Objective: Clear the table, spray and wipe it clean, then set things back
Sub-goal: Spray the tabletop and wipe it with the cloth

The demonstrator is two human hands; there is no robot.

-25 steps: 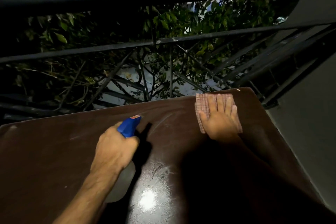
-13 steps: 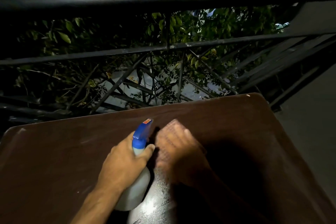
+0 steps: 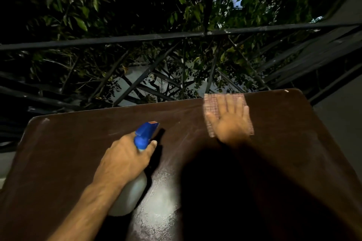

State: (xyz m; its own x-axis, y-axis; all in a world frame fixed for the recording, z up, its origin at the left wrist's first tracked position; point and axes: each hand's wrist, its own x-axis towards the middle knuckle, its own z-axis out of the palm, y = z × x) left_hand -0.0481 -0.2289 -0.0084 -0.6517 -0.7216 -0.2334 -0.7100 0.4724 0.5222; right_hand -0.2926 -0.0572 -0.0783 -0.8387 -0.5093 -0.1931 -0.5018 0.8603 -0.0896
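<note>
A dark brown table (image 3: pixel 58 152) fills the lower part of the head view. My left hand (image 3: pixel 125 160) grips a spray bottle (image 3: pixel 135 191) with a white body and a blue trigger head, nozzle pointing away from me. My right hand (image 3: pixel 231 121) lies flat, fingers straight, pressing a pinkish checked cloth (image 3: pixel 210 103) onto the table near its far edge, right of the middle. The hand and cloth are blurred by motion. A pale wet patch (image 3: pixel 158 203) shines on the tabletop in front of me.
A black metal railing (image 3: pixel 137 38) with diagonal bars runs just behind the table's far edge, with leafy branches beyond it. A grey wall (image 3: pixel 340 123) stands close to the table's right side. My own shadow darkens the table's near right part.
My right hand swept the cloth from the far right edge in towards the bottle, then back out to the far edge. My left hand has kept hold of the bottle.
</note>
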